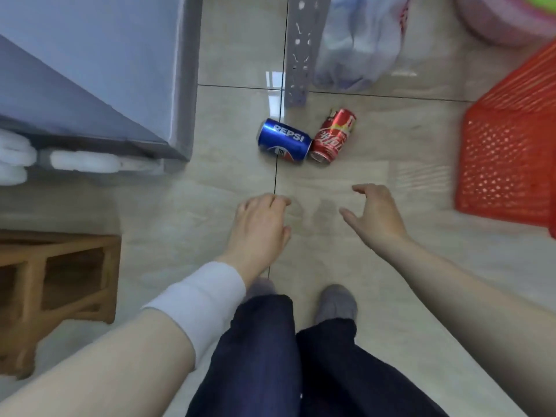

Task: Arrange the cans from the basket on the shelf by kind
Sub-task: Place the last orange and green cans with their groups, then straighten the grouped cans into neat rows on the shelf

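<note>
Both of your arms reach forward and down over the tiled floor (400, 145), forearms bare and angled inward so the hands come near each other without touching.

Your left hand (261, 224) shows its back to the camera. The fingers bend down past the knuckles in a loose curl and the thumb lies along the inner side. That grip is slack and has nothing in it. A white band (198, 305) wraps the forearm just behind the wrist.

Your right hand (376, 215) is turned more on edge, with the thumb stretched out toward the left hand and the fingers arched forward. The wide gap between them leaves the grip open, and it holds nothing.

Both hands are short of the cans. The blue Pepsi can (284, 141) lies on its side on the floor ahead of your left hand, across a dark tile joint. The red can (332, 136) lies on its side just to the right of it, ahead of your right hand. The Pepsi can's right end touches the red can near that can's nearer end.

The red basket (508, 164) stands on the floor at the right edge, well apart from the cans. A grey perforated shelf post (298, 55) rises just beyond them, with a clear plastic bag (358, 40) beside it. A wooden stool (60, 290) sits at the left, and your dark trousers and grey footwear fill the bottom of the view.
</note>
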`<state>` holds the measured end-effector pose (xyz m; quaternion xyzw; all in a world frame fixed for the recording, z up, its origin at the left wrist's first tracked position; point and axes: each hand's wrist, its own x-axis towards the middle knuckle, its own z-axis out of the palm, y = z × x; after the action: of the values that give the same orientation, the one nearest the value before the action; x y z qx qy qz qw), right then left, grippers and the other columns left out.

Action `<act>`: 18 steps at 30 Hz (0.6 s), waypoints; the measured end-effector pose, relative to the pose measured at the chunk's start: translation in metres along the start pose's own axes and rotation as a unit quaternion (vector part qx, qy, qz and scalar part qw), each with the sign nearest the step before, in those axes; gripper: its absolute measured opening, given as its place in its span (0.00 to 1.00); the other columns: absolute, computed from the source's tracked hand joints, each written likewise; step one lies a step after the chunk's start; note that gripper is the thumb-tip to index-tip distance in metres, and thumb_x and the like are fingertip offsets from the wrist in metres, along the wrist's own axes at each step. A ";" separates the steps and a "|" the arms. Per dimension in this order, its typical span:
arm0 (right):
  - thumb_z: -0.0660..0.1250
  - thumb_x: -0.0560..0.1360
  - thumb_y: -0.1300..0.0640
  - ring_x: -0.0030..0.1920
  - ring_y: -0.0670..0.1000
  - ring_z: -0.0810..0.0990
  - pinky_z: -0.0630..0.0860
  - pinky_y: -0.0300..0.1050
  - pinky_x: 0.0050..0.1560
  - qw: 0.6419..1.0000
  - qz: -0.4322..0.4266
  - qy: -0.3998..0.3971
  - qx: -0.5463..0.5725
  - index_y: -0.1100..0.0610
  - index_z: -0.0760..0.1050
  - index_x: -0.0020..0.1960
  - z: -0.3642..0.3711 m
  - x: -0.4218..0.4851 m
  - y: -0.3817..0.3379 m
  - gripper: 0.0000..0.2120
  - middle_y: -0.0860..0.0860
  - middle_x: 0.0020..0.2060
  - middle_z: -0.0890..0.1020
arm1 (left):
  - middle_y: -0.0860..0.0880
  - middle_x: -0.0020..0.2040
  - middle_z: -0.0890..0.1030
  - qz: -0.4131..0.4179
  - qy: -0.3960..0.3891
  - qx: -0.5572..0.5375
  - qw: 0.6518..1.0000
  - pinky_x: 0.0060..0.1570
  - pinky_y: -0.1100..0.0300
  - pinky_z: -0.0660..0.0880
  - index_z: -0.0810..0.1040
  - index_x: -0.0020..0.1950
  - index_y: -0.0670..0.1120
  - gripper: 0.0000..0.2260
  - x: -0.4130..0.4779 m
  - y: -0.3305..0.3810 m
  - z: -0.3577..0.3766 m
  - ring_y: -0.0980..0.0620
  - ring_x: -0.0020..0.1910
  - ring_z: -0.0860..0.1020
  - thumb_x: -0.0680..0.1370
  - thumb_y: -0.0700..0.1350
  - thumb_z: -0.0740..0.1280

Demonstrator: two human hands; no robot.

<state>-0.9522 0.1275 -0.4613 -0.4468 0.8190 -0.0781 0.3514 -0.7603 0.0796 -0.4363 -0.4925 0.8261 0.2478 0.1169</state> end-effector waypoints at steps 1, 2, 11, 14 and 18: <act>0.69 0.73 0.56 0.66 0.56 0.67 0.62 0.42 0.63 1.000 -0.019 0.015 -0.019 0.59 0.68 0.67 0.004 0.020 0.006 0.24 0.58 0.64 0.69 | 0.48 0.68 0.68 0.002 0.004 0.001 1.000 0.64 0.56 0.59 0.63 0.72 0.48 0.24 0.021 -0.008 0.009 0.47 0.67 0.67 0.77 0.48 0.63; 0.69 0.73 0.58 0.66 0.57 0.67 0.62 0.43 0.63 0.998 -0.046 0.029 -0.043 0.60 0.67 0.67 0.007 0.041 0.012 0.24 0.59 0.64 0.69 | 0.47 0.69 0.66 0.003 0.009 0.002 1.000 0.65 0.55 0.60 0.60 0.73 0.47 0.27 0.041 -0.016 0.016 0.46 0.68 0.66 0.76 0.48 0.64; 0.76 0.63 0.62 0.69 0.65 0.63 0.63 0.60 0.67 0.882 -0.339 -0.012 -0.326 0.61 0.70 0.67 -0.010 0.188 0.009 0.34 0.61 0.68 0.69 | 0.35 0.66 0.70 0.191 0.040 0.121 0.973 0.63 0.46 0.66 0.66 0.69 0.36 0.38 0.189 -0.066 0.026 0.36 0.65 0.69 0.65 0.49 0.77; 0.78 0.55 0.66 0.62 0.69 0.73 0.69 0.67 0.59 0.836 -0.422 0.000 -0.351 0.64 0.76 0.59 -0.002 0.206 0.010 0.32 0.64 0.60 0.77 | 0.43 0.67 0.70 0.210 0.018 0.157 0.965 0.65 0.52 0.62 0.63 0.72 0.43 0.36 0.209 -0.062 0.030 0.42 0.65 0.69 0.68 0.55 0.72; 0.79 0.54 0.67 0.56 0.66 0.79 0.71 0.66 0.55 0.796 -0.486 0.038 -0.360 0.62 0.79 0.54 0.008 0.221 0.009 0.28 0.61 0.52 0.82 | 0.47 0.64 0.71 0.196 0.015 0.198 0.960 0.62 0.57 0.62 0.60 0.73 0.48 0.34 0.226 -0.058 0.040 0.46 0.63 0.69 0.71 0.56 0.69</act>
<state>-1.0315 -0.0394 -0.5832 -0.8768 0.4761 0.0449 0.0494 -0.8218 -0.0936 -0.5861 -0.2915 0.9407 0.0897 0.1484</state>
